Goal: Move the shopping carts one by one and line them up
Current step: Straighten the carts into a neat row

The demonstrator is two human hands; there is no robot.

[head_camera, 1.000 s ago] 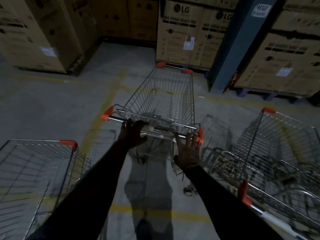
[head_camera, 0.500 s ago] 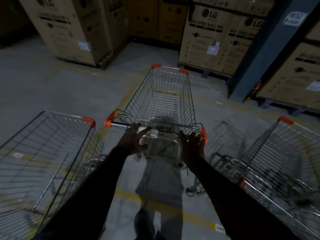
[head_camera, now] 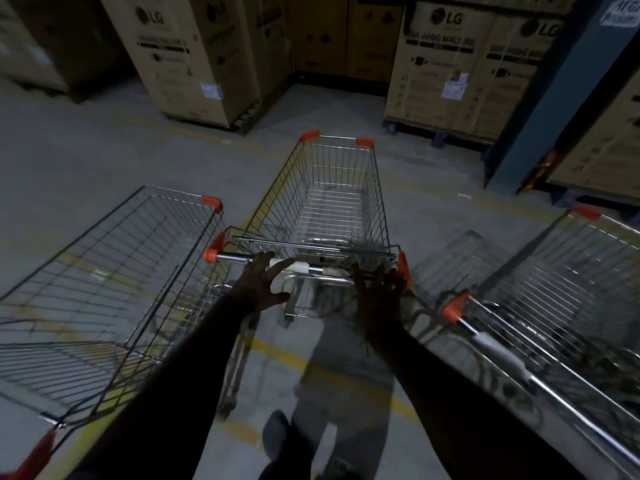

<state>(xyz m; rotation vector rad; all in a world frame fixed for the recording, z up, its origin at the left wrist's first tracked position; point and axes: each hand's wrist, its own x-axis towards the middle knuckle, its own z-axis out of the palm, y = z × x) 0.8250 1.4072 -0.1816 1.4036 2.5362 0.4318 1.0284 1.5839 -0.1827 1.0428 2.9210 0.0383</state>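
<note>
On the far left a parked shopping cart (head_camera: 114,271) stands with its wire basket pointing away, an orange corner cap on its front rim; it sits just beside the centre cart, likely as the start of the row. Next comes the left hand (head_camera: 259,285), fingers spread and straight, touching the handle bar (head_camera: 273,263) of the middle cart (head_camera: 332,209) rather than wrapped round it, which suits a push or a release more than a pull. The middle cart, the one in hand, stands between the two others on the grey floor (head_camera: 86,157), its nose aimed at the stacked cardboard boxes (head_camera: 460,64). The right hand (head_camera: 379,292) rests near the bar's orange right end, fingers also extended and loose; it is dark there, so whether the fingertips press the bar I cannot tell for sure. Farthest right, another cart (head_camera: 561,299) stands angled, its handle toward the person, apparently waiting its turn beside a blue pillar (head_camera: 540,109)
</note>
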